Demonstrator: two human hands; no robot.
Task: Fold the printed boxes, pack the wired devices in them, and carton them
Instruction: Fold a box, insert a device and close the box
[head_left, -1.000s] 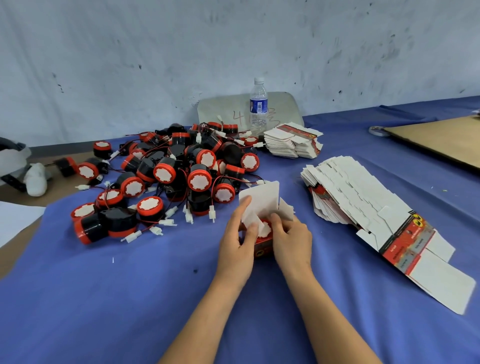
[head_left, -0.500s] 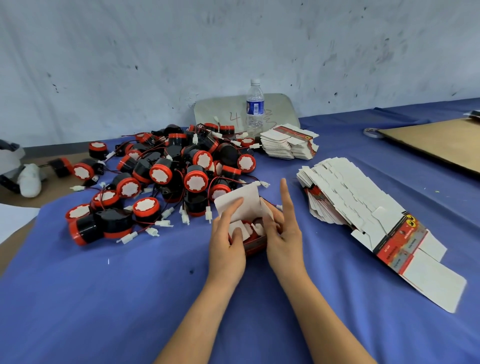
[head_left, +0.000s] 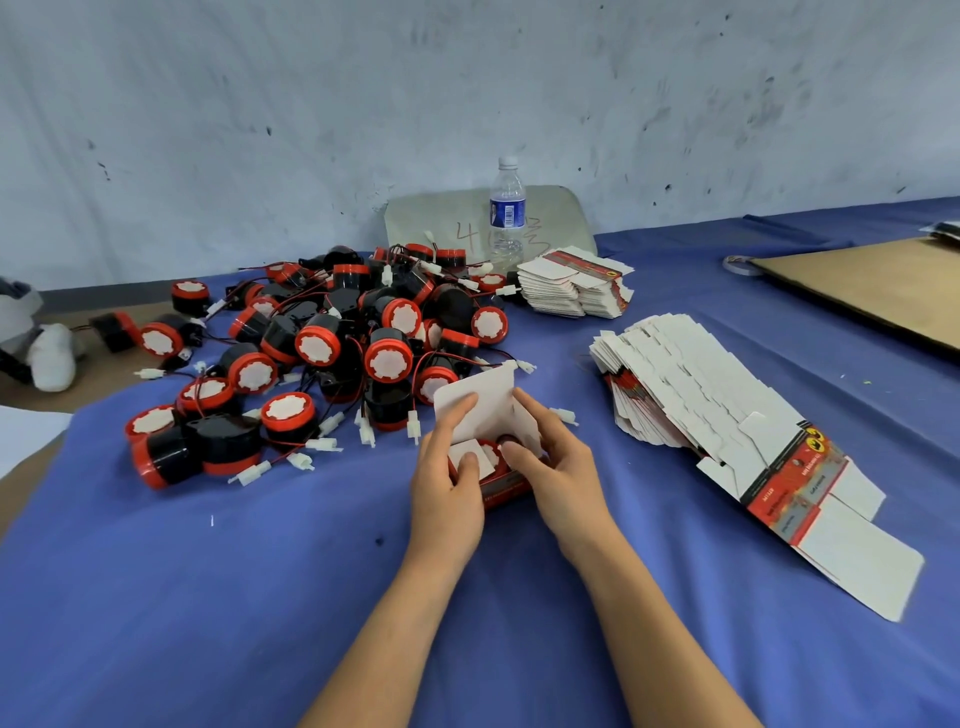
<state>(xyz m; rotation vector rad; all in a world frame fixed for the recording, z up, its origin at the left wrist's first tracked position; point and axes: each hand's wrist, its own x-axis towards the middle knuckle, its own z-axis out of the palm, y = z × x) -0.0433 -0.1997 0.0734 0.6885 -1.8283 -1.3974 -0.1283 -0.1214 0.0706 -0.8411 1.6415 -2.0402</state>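
Left grip (head_left: 449, 467) holds printed box (head_left: 508, 491), thumb pressing a side flap (head_left: 485, 462) down, fingers on the raised lid flap (head_left: 480, 397). Right grip (head_left: 561, 462) curls round the box's other side. Box sits on the blue surface (head_left: 260, 597), just in front of the device pile (head_left: 332, 353), one device (head_left: 511, 442) inside. Risk: wire or plug gets caught under a flap, so lid bulges or creases. Mouth faces up, lid leans away. Box is squat; long axis seemingly left-right, hard to tell.

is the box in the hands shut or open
Open: the box has its white lid flap standing up, and a device shows inside.
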